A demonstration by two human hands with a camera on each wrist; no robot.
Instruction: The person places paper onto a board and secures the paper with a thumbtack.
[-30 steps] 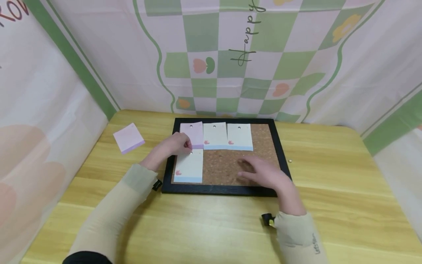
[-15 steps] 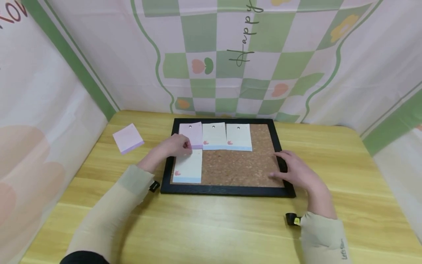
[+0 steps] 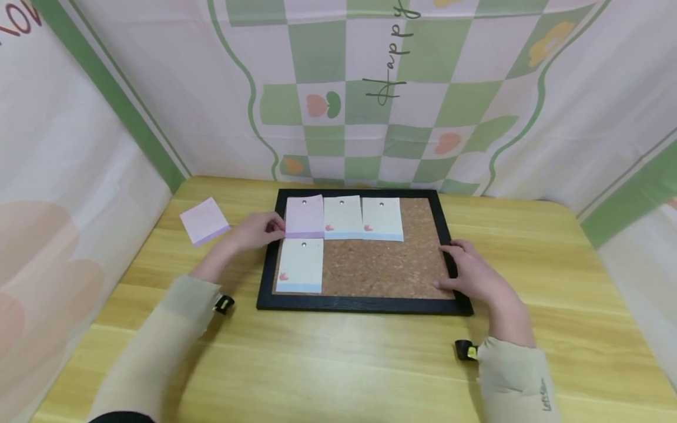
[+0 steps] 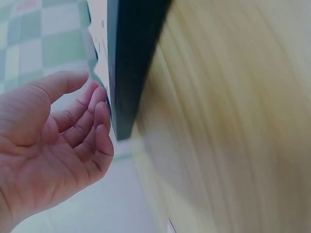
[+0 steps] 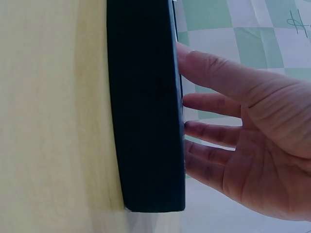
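A cork board [image 3: 381, 267] in a black frame [image 3: 365, 303] lies on the table. Pinned along its top are a purple note [image 3: 304, 217] and two white notes [image 3: 342, 217], [image 3: 382, 220]. Below the purple one hangs another white note [image 3: 300, 267], held by a silver pushpin [image 3: 304, 244]. My left hand [image 3: 256, 230] is at the frame's left side, its fingers loosely bent with nothing in them, as the left wrist view shows. My right hand [image 3: 478, 279] rests its thumb and fingertips on the frame's right side, fingers spread, palm off it.
A loose purple note [image 3: 204, 221] lies on the wooden table [image 3: 338, 364] to the left of the board. Patterned cloth [image 3: 370, 100] hangs behind the table and along both sides.
My right hand has moved right from over the cork to the frame's right side. My left hand has left the lower white note's pushpin and shifted left to the frame's edge.
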